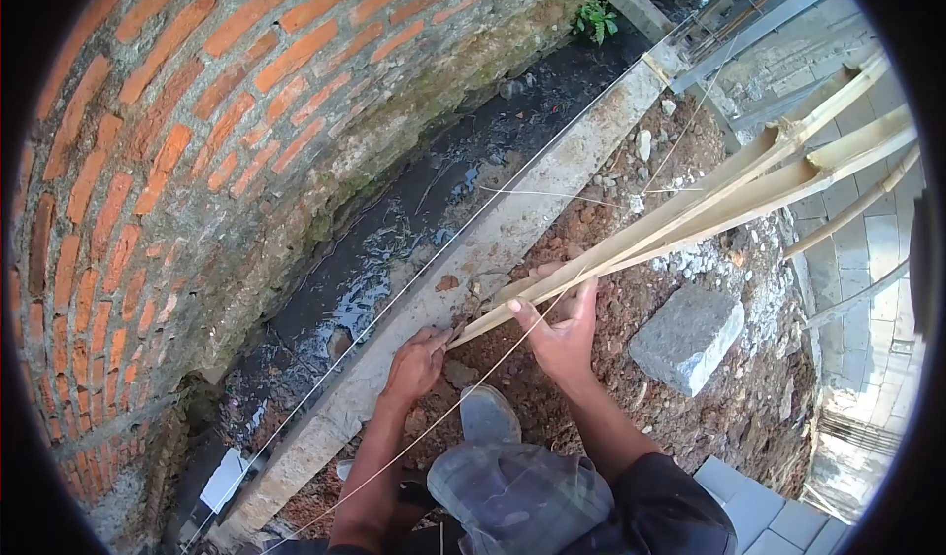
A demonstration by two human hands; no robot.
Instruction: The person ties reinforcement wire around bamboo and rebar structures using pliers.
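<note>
Two long split bamboo poles run from the upper right down to the centre, their narrow ends close together. My right hand is wrapped round the poles a little above their lower end, thumb on top. At the lower tip my left hand has its fingers pressed together beside the concrete ledge; a small dark object, too small to name, shows at its fingertips. A thin string passes diagonally across the poles between my hands.
A concrete ledge borders a ditch of dark water beside a brick wall. On the rubble soil to the right lies a grey stone block. Grey pavers are at lower right. Another string follows the ledge.
</note>
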